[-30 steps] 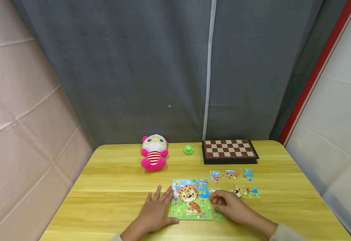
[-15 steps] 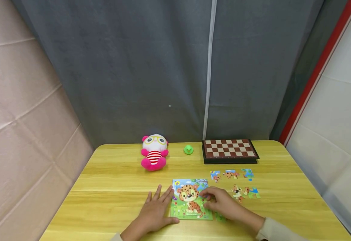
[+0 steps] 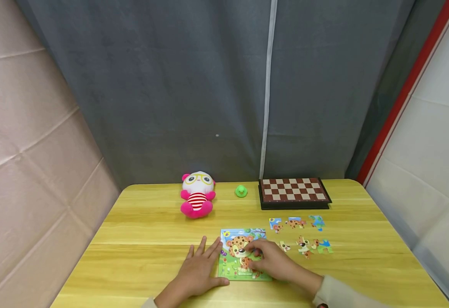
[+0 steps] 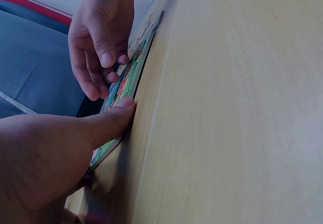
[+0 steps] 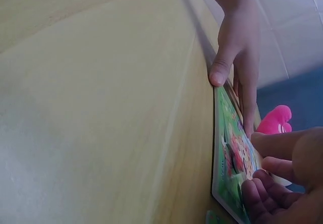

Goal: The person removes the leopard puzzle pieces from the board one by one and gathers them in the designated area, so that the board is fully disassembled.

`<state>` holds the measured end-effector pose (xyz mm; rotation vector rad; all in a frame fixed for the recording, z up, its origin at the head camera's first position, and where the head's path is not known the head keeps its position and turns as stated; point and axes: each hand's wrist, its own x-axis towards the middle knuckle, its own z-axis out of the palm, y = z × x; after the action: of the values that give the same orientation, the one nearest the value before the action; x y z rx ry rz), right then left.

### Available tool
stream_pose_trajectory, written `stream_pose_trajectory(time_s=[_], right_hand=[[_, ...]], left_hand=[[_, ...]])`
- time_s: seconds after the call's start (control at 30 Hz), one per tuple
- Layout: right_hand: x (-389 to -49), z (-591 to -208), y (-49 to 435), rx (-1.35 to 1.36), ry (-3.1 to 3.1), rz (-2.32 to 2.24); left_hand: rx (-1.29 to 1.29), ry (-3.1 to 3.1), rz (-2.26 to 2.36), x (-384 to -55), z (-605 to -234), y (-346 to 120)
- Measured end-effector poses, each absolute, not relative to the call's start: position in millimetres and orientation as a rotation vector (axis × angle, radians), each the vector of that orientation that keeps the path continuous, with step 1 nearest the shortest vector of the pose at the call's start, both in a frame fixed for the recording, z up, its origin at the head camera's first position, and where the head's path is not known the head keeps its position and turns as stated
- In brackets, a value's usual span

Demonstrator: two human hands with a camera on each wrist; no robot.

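Observation:
A picture puzzle board [image 3: 230, 270] showing a spotted leopard cub lies near the front of the table. My left hand [image 3: 199, 270] is spread flat at its left side, thumb [image 4: 118, 114] along the near edge and fingertips at the left edge. Above the board's right half hovers my right hand [image 3: 275, 261], fingers loosely curled and pointing left. In the left wrist view its thumb and index finger are apart, with no piece visible between them. A green puzzle piece [image 5: 213, 217] lies just off the board's near right corner, hidden by the right hand in the head view.
Loose puzzle pieces lie right of the board, among them a blue-and-green one [image 3: 317, 222] and a leopard one [image 3: 304, 246]. Along the back stand a pink panda plush [image 3: 197, 194], a small green duck toy [image 3: 241, 191] and a chessboard [image 3: 294, 194]. A grey curtain [image 3: 193, 94] hangs behind.
My right hand has moved left from beside the board to over its right half, uncovering a puzzle piece on the table. My left hand has stayed in place.

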<state>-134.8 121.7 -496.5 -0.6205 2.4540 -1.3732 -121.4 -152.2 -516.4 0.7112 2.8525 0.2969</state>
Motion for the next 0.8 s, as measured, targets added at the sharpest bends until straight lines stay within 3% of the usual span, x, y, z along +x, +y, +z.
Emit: stream_pose_trajectory(time_s=[0.8], right_hand=[[-133.6, -504.6, 113.7, -0.674, 2.566, -1.191]], left_hand=[[0.714, 2.86, 0.286, -122.0, -520.5, -153.2]])
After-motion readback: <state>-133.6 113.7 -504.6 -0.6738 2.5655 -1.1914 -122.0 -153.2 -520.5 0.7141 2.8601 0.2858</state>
